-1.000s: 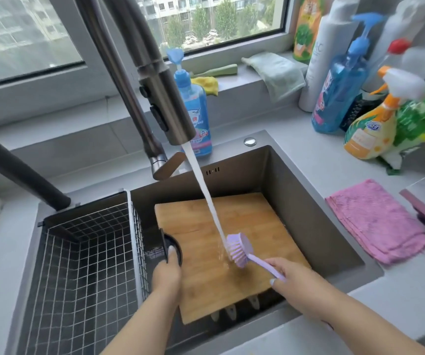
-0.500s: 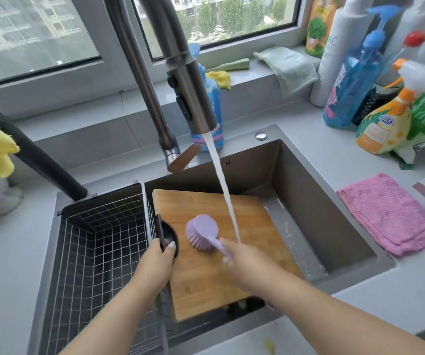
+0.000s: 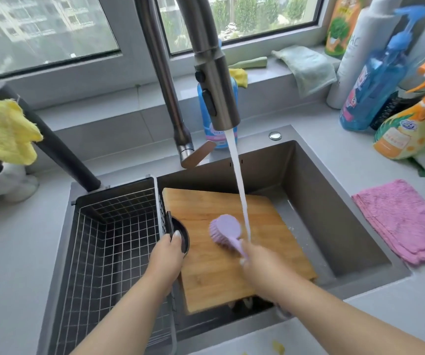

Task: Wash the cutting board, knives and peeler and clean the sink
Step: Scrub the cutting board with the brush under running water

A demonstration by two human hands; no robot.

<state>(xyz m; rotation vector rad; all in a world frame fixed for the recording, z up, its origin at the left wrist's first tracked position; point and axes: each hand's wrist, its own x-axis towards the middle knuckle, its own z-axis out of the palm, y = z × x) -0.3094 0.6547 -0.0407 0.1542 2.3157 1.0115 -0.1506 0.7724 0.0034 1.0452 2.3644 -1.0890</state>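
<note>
A wooden cutting board [image 3: 206, 275] lies tilted inside the grey sink [image 3: 339, 234]. My left hand [image 3: 166, 257] grips the board's left edge at its round black handle hole [image 3: 183, 239], thumb on top. My right hand [image 3: 260, 260] holds the handle of a purple dish brush [image 3: 225, 228], whose bristles press on the middle of the board. Water from the steel tap [image 3: 216, 80] streams down onto my right hand and the brush handle. Something pale shows under the board's near edge; I cannot tell what it is.
A wire drain basket [image 3: 108, 242] fills the sink's left part. A pink cloth [image 3: 406, 221] lies on the counter at the right, spray bottles [image 3: 406, 129] behind it. A blue soap bottle [image 3: 220, 134] stands behind the tap. A yellow cloth [image 3: 3, 129] hangs at the left.
My right hand has swept the brush from the board's right side to its middle, leftward and away from me. The view has shifted; my left hand stays at the handle hole.
</note>
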